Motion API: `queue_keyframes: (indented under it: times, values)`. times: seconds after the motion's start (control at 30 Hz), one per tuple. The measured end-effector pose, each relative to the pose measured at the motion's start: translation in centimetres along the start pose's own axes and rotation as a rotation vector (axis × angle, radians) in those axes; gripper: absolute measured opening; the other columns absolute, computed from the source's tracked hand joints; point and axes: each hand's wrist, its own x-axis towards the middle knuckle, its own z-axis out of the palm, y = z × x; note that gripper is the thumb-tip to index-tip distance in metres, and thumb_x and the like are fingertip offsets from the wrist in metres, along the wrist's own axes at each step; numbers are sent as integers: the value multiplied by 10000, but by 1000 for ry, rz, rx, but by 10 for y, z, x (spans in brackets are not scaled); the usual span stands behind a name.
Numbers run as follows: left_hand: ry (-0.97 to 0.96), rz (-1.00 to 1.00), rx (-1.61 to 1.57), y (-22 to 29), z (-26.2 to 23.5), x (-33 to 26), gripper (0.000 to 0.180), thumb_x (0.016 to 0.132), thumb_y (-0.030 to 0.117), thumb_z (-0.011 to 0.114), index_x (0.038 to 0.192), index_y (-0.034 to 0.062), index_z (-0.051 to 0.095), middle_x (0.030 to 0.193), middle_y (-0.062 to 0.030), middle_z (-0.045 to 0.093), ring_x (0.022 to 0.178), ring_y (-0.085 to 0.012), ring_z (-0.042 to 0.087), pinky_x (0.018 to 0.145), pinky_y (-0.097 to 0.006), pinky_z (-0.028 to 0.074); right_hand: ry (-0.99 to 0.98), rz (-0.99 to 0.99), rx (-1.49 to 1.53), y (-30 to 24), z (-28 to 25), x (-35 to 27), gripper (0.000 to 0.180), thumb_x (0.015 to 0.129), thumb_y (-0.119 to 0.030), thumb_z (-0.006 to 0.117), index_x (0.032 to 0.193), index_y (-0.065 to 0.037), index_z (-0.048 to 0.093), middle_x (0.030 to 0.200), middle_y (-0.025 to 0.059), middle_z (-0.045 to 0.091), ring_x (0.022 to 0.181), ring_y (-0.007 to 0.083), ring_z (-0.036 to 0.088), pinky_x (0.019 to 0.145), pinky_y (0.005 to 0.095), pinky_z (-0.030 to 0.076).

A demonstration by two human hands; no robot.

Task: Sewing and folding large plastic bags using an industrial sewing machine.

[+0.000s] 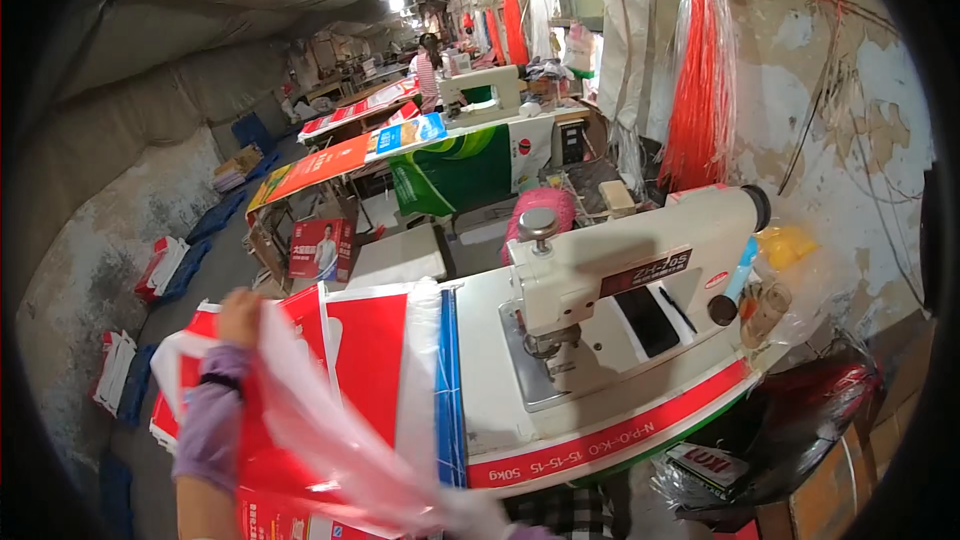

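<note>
My left hand (240, 316), in a purple sleeve, is raised at the left and grips one end of a thin, translucent white plastic liner (330, 430). The liner stretches, blurred, down to the bottom edge. There only a sliver of purple sleeve shows where my right hand (530, 532) is, with the hand itself hidden by bunched plastic. Under the liner lies a stack of red and white woven sacks (370, 350) with a blue edge, flat on the work table (490, 360).
A cream industrial sewing machine (620, 275) stands on the table's right half. A black plastic bag (810, 420) sits below at the right. More sack stacks lie on the floor at left (165, 265), and another person (430, 65) works at far tables.
</note>
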Motion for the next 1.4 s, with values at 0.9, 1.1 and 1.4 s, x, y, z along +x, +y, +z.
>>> queue_keyframes:
  times: [0.9,1.1,1.4]
  values:
    - [-565,337,-504,241,153,2,266,830,155,544,1060,197,673,895,-95,654,847,-299,652,764,-415,525,453,676,412,61,-76,-121,348,938,-129,526,1239,34,583,1162,120,651,1088,201,598,950,316,460]
    - [-441,362,-1208,330,176,38,117,690,102,636,778,109,713,808,-89,692,749,-300,667,652,-375,529,613,747,442,54,-90,-170,333,950,-130,497,1225,36,581,1113,127,662,1002,178,623,895,306,485]
    - [-343,607,-911,355,154,31,339,694,-5,577,927,197,718,936,-33,663,802,-255,658,656,-364,534,94,511,-688,90,-121,-201,404,848,-113,565,1234,-214,627,668,96,617,579,273,607,530,361,458]
